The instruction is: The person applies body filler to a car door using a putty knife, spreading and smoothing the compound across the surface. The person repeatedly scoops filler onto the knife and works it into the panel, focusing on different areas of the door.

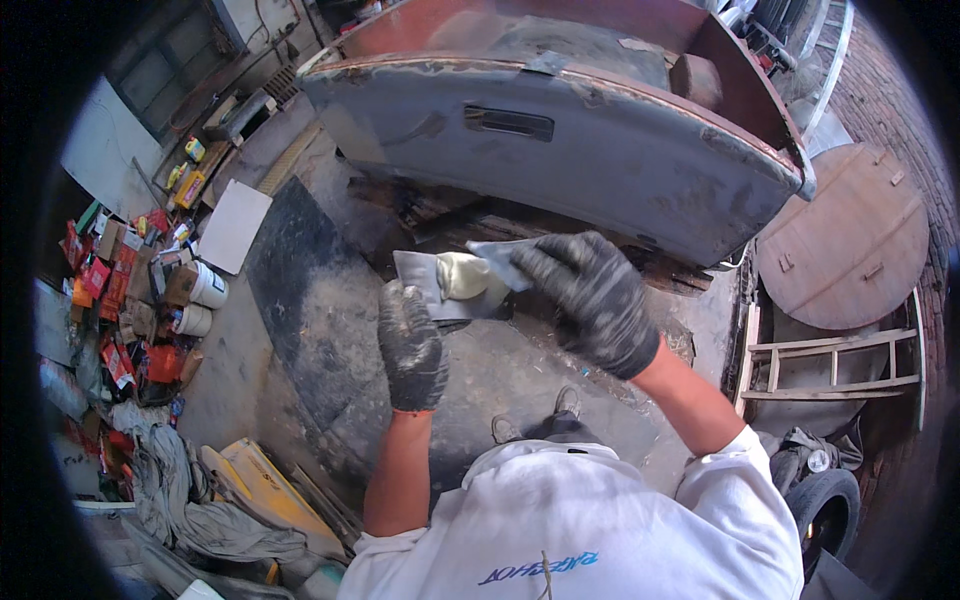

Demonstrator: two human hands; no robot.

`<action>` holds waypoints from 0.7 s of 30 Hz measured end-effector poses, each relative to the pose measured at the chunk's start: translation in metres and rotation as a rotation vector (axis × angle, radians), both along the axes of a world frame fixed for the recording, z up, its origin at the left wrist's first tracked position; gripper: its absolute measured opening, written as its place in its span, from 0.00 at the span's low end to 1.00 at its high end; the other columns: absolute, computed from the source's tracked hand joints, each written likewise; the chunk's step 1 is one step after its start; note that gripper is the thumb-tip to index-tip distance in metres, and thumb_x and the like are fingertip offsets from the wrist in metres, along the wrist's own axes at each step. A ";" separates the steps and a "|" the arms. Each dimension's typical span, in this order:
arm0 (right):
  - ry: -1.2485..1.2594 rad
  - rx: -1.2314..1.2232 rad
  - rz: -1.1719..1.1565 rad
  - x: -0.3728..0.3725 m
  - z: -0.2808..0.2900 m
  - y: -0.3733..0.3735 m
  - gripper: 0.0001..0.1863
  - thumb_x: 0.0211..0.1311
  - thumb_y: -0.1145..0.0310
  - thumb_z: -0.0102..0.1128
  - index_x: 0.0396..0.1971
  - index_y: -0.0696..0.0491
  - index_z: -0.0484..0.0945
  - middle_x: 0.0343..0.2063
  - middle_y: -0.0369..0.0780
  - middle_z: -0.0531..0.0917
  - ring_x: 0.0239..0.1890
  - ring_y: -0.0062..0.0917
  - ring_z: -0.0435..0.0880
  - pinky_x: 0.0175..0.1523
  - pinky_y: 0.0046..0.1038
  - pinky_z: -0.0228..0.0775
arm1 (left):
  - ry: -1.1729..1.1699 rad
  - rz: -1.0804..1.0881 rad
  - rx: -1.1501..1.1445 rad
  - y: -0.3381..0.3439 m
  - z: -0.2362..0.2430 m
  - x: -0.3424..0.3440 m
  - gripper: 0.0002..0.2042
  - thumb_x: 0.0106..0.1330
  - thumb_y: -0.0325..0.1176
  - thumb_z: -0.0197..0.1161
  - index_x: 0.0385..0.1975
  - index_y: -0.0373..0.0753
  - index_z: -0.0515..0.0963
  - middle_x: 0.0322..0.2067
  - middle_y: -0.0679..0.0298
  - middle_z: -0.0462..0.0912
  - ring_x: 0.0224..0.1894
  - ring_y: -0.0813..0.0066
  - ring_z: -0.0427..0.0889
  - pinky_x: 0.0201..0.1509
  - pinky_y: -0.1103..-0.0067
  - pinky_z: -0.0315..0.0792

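Observation:
My left hand [412,347], in a dark, dusty work glove, is closed on the near-left edge of a flat grey plate [416,270]. A thick lump of pale yellow putty [461,276] lies on that plate. My right hand [598,300], gloved the same way, grips a light grey putty spreader [497,254], whose blade reaches over the plate's right side at the putty. Whether the blade touches the putty I cannot tell. Both hands are in front of a vehicle's grey tailgate panel [620,150], apart from it.
Cartons, bags and white buckets [208,287] crowd the left side. A dark mat [310,300] covers part of the floor. To the right lean a round wooden board [845,235] and a wooden frame [835,345], with a tyre [826,510] nearer me.

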State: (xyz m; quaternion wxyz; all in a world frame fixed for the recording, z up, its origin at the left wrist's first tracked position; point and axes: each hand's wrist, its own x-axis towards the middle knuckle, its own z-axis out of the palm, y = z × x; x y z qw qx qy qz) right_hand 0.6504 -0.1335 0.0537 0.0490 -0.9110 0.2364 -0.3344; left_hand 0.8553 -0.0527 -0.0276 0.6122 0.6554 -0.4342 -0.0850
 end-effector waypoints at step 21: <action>-0.158 0.238 0.193 -0.004 -0.017 -0.021 0.27 0.44 0.79 0.58 0.50 0.52 0.79 0.43 0.46 0.82 0.47 0.41 0.80 0.52 0.39 0.71 | 0.315 -0.311 0.029 0.005 0.000 0.002 0.12 0.74 0.31 0.50 0.50 0.31 0.72 0.41 0.59 0.78 0.43 0.76 0.74 0.50 0.77 0.70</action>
